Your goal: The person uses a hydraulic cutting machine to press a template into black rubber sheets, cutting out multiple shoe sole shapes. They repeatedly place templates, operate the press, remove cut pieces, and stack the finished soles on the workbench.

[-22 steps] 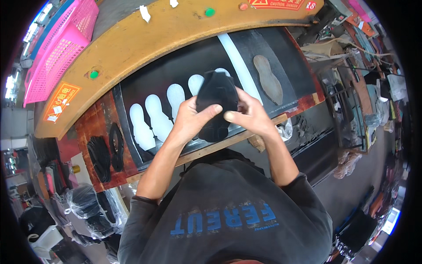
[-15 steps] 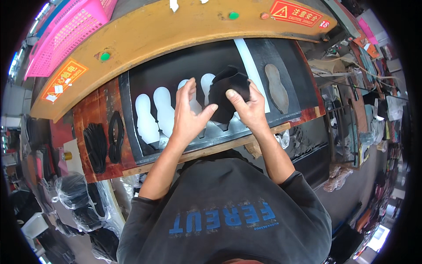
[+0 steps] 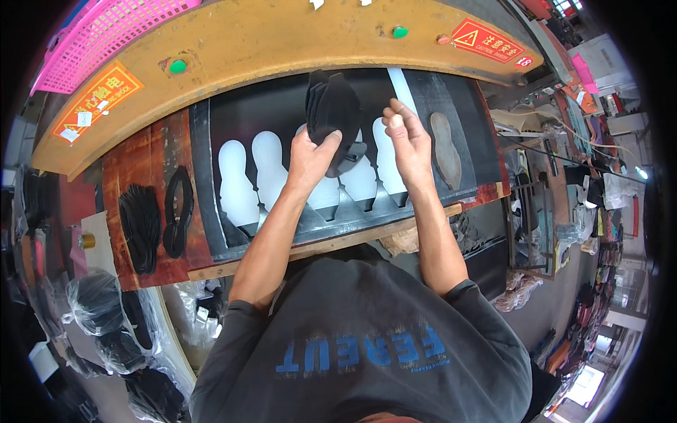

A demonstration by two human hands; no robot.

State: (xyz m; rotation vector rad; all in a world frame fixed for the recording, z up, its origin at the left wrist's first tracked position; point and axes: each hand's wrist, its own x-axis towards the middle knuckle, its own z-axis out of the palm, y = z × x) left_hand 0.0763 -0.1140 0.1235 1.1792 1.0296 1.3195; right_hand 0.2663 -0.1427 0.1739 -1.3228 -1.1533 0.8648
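Observation:
My left hand (image 3: 315, 158) grips a stack of black sole-shaped pieces (image 3: 334, 106), thumb on top, held over the work surface. The layers fan slightly at the stack's far left edge. My right hand (image 3: 411, 144) is apart from the stack, to its right, with fingers loosely bent and nothing visible in them. Beneath both hands lies a black sheet (image 3: 236, 116) with a row of white sole-shaped areas (image 3: 238, 180); whether these are openings or pieces I cannot tell. My left hand and the stack partly cover the middle ones.
A yellow machine beam (image 3: 282, 49) with green buttons (image 3: 178, 66) spans the far side. Black bundled pieces (image 3: 139, 229) and a black loop-shaped piece (image 3: 179, 211) lie at left. A grey sole shape (image 3: 445, 151) lies at right. A pink basket (image 3: 106, 42) stands far left.
The black pieces have moved left, from between both hands into my left hand. My right hand has let go of them and come away. More white shapes show on the right.

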